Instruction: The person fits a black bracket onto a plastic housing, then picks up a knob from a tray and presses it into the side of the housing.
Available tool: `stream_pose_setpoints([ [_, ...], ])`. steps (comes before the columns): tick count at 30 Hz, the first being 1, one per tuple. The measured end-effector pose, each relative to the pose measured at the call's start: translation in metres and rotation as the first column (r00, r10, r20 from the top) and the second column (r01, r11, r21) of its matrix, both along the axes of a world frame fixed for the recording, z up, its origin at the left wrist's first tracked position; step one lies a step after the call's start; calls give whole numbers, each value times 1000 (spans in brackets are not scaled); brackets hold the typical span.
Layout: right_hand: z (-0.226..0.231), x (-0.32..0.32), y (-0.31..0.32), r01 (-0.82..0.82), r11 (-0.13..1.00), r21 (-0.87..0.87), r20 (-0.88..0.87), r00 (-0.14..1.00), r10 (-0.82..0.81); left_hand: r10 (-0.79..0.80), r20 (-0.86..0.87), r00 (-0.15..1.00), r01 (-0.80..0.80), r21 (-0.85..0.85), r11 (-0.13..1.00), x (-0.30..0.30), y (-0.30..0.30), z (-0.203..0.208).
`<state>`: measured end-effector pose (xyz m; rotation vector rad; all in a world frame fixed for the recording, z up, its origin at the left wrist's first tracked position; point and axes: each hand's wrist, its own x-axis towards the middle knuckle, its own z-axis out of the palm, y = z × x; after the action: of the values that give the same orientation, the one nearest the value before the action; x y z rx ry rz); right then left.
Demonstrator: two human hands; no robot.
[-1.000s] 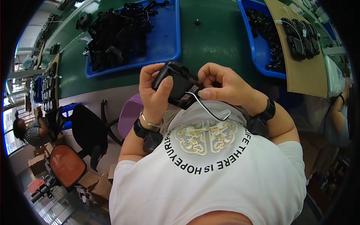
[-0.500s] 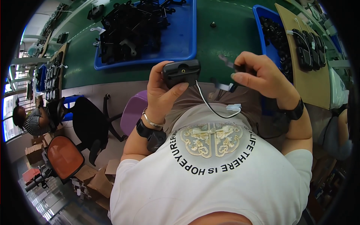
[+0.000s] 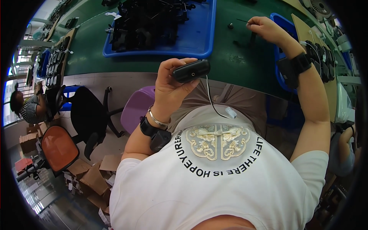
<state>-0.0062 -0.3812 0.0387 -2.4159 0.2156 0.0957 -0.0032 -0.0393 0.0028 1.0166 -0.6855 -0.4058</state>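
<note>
Right hand (image 3: 269, 30) moved farther over table (image 3: 243, 69) | left hand (image 3: 171, 87) holds device (image 3: 192, 70)

A single wide fisheye looks down from the person's head, the left one of a side-by-side pair, upright and unmirrored. It sits closest to the white shirt (image 3: 214, 191), which fills the lower middle with its neckline at the bottom edge. Facing steeply downward and forward, it takes in the left hand (image 3: 171, 82) near the centre, the right hand (image 3: 270, 31) farther out at upper right, and the green bench (image 3: 239, 69) across the top. The bench's front edge bends, and black rounds off the corners. Floor and chairs (image 3: 59, 147) show sideways at left.
</note>
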Motion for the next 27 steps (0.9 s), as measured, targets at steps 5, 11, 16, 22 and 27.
stream_pose_setpoints([
  [5, -15, 5, -14, 39, 985, -166, 184, 983, -8, 48, 44, 998, -48, 16, 999, -3, -6, -2],
  [11, 19, -21, 11, 135, 951, 277, -55, 991, -125, 93, -137, 986, -89, 35, 995, -6, -2, -7],
  [16, 17, -48, 33, -19, 794, 607, -4, 1000, 27, 50, -492, 869, -90, -58, 994, -3, -3, -9],
  [22, 22, -53, 53, -44, 830, 557, -34, 997, 75, 60, -621, 781, -105, -35, 994, -6, -7, 12],
  [27, 27, -51, 56, -7, 844, 537, -109, 991, 78, -148, -700, 699, 43, -165, 985, -1, 0, 1],
])
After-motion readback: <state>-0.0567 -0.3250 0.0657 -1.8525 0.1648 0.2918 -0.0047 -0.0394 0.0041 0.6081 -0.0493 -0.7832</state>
